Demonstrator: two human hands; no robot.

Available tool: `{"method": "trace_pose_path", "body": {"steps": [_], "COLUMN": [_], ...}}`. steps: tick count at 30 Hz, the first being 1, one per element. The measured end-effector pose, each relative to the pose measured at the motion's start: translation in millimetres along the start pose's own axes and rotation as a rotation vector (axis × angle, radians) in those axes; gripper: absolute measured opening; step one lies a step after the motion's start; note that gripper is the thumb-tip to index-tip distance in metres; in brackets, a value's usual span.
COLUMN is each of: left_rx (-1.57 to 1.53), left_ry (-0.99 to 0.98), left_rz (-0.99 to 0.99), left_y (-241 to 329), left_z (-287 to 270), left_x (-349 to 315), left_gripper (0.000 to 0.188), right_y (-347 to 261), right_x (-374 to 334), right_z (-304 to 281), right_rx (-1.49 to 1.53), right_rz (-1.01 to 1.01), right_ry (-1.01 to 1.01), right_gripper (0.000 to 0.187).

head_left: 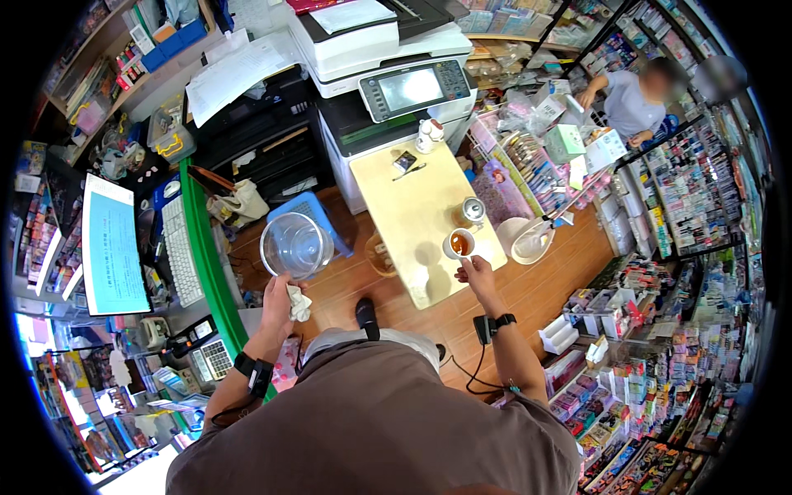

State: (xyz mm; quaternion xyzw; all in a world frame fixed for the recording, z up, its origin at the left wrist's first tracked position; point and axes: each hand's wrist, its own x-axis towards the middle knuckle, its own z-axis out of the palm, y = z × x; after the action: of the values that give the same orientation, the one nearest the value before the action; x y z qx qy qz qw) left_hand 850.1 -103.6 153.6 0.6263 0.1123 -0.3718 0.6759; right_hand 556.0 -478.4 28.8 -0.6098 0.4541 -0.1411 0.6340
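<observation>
My right hand is closed on a white cup of amber tea, at the right edge of the small pale table. Just beyond the cup stands a small glass jar with a silvery lid. My left hand pinches the near rim of a clear round plastic tub. The tub looks empty and is tilted toward me. A crumpled white tissue is also held in that hand, against the fingers. Toward the table's far end are a white figurine, a small dark packet and a thin dark tool.
A large copier stands behind the table. Beneath the tub is a blue plastic stool. To the left runs a green-edged desk with a monitor and keyboard. A white bin and crowded shelves are right. Another person is far right.
</observation>
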Motion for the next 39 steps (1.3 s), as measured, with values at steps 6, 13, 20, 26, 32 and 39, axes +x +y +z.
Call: {"method": "trace_pose_path", "body": {"steps": [6,13,20,26,32,39], "left_rx": [-0.006,0.038,0.090,0.042,0.010,-0.014], "left_ry": [-0.139,-0.238,-0.180,-0.074,0.060,0.041], "left_rz": [-0.018,-0.043,-0.062,-0.056,-0.049,-0.079], "left_y": [-8,-9,0,-5,-9,-13], "left_z": [21,34,29,-4,-26,-35], "left_x": [16,22,9,-6,-16,-19], "left_gripper": [0.022,0.025,0.023,0.023,0.022,0.022], "right_y": [-32,-19,64,103,108,103], "right_x": [-69,-103,-54,0,37,51], "right_z": [-78,-105,-37,18,48,48], "right_rx": [-0.124,-0.168,0.206,0.360,0.366,0.209], "right_rz": [0.006,0.046,0.232,0.238,0.212,0.320], "right_ry": [0.008,0.082,0.130,0.159,0.224,0.219], "right_gripper": [0.022,0.022,0.024,0.021,0.022,0.036]}}
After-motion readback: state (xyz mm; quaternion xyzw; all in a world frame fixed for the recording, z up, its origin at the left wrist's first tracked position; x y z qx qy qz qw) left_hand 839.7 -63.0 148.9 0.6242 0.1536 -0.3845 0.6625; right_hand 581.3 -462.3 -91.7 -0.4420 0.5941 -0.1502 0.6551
